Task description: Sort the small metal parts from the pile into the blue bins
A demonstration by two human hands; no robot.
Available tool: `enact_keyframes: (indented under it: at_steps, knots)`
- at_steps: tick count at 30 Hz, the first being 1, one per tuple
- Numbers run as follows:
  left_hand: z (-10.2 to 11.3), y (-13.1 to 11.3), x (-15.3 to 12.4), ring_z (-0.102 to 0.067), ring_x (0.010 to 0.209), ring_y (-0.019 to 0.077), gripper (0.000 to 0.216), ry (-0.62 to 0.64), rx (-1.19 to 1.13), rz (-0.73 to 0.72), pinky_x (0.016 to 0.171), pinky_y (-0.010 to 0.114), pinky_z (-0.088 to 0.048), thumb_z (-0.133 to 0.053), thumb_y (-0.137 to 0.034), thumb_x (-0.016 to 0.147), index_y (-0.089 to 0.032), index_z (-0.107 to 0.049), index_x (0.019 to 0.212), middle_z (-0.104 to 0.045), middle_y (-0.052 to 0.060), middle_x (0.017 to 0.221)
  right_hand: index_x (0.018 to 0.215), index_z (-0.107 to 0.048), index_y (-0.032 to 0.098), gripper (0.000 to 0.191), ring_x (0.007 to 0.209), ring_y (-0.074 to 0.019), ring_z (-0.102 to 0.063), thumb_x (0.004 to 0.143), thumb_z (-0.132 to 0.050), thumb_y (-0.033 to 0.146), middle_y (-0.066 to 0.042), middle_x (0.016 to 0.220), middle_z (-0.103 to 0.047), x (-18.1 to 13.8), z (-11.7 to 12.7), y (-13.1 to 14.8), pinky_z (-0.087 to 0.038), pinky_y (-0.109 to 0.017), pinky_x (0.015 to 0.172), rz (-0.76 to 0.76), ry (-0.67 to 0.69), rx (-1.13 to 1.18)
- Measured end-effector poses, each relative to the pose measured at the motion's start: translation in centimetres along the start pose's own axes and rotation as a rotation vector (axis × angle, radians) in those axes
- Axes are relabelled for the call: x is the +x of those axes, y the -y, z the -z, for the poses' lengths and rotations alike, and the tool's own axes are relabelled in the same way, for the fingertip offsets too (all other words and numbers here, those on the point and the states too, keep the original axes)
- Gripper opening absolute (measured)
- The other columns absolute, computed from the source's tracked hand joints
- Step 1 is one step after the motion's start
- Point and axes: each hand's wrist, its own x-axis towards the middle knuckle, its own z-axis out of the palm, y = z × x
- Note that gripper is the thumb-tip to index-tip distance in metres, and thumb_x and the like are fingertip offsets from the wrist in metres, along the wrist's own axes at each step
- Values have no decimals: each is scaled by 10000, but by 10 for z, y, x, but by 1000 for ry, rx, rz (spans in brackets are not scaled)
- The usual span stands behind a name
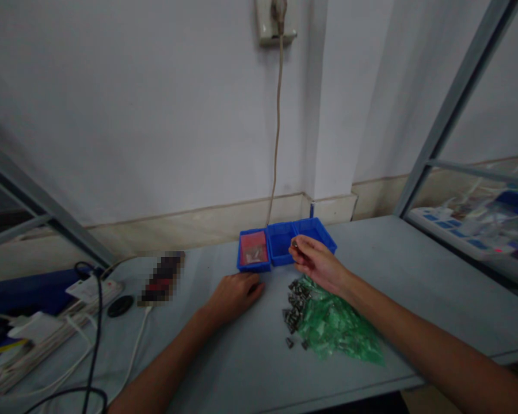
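Note:
My right hand point(314, 261) is raised just over the front of the blue bins, thumb and fingers pinched on a small dark metal piece point(294, 244). Its exact kind is too small to make out. Under that hand lies a pile of small metal pieces point(297, 305), spilling from a crumpled green plastic bag point(339, 328). My left hand point(235, 296) rests on the table before the left blue bin point(254, 268), holding nothing I can see, its fingers loosely bent and thumb apart. That bin contains a red sheet point(254, 241) and a small clear packet point(254, 254).
Beside the left bin stand a middle blue bin point(280, 261) and a right blue bin point(328, 237), against the wall. A blurred-out device point(162, 279) on a white cable lies left, near power strips point(30, 356) and loose cords. Another power strip point(461, 230) is far right.

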Motion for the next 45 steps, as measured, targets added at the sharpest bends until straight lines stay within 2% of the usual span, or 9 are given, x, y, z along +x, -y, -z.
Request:
enact_keyframes:
  at_steps: [7, 12, 16, 19, 25, 29, 33, 39, 45]
  knots:
    - [3, -2, 0, -648, 772, 191, 293, 14, 2, 3, 664, 284, -415, -440, -381, 1046, -216, -620, 885, -702, 34, 888, 922, -641, 215, 299, 679, -114, -515, 793, -831, 407, -10, 850, -625, 0, -1, -1, -404, -193, 509, 50, -43, -159]
    - [0, -1, -1, -647, 775, 193, 308, 4, 1, 7, 667, 282, -410, -430, -393, 1052, -216, -621, 886, -701, 39, 882, 935, -626, 231, 256, 703, -156, -556, 837, -772, 417, -35, 878, -679, 1, 3, -6, -425, -207, 452, 154, -15, -433]
    - [0, -1, -1, -650, 782, 193, 321, 4, 8, 8, 672, 280, -414, -426, -407, 1054, -211, -624, 895, -706, 46, 903, 953, -616, 238, 209, 704, -175, -557, 892, -704, 418, -38, 859, -653, 3, 6, -11, -435, -218, 419, 215, 4, -589]
    - [2, -2, -1, -651, 777, 194, 327, 10, 16, 4, 665, 281, -416, -421, -401, 1055, -208, -625, 889, -707, 47, 900, 952, -631, 240, 200, 673, -164, -532, 862, -741, 380, -22, 849, -608, 4, 8, -11, -418, -224, 418, 254, -1, -653]
    - [4, -2, -1, -652, 781, 195, 313, 8, 12, 8, 667, 280, -427, -438, -398, 1046, -207, -631, 891, -708, 48, 900, 940, -688, 229, 208, 757, -170, -566, 780, -819, 250, -24, 904, -665, 4, 9, -8, -453, -270, 613, 355, -33, -807]
    - [3, -2, -1, -654, 790, 198, 312, 16, 4, 11, 676, 281, -433, -435, -396, 1046, -207, -632, 896, -712, 50, 911, 943, -673, 233, 214, 714, -163, -549, 789, -812, 283, -23, 893, -646, 3, 6, -8, -425, -242, 515, 298, -2, -751]
    - [1, -2, -1, -654, 783, 202, 321, 4, 2, 19, 685, 289, -440, -432, -408, 1049, -210, -638, 900, -713, 53, 913, 988, -629, 245, 238, 568, -119, -501, 839, -772, 363, -6, 858, -636, 1, 3, -10, -374, -210, 401, 204, 70, -596]
    - [1, -2, -2, -653, 784, 193, 321, 0, -14, 16, 687, 278, -434, -437, -411, 1047, -211, -636, 894, -709, 47, 888, 1031, -623, 229, 303, 496, -79, -450, 867, -738, 457, -5, 843, -667, -2, 0, -6, -354, -191, 393, 80, 54, -418]
    - [0, -1, -1, -652, 783, 196, 314, -4, -4, 7, 677, 281, -426, -439, -406, 1049, -214, -630, 890, -710, 44, 895, 1014, -636, 211, 306, 452, -48, -399, 860, -751, 448, 28, 748, -593, -2, 1, -3, -267, -174, 387, -22, 43, -235]
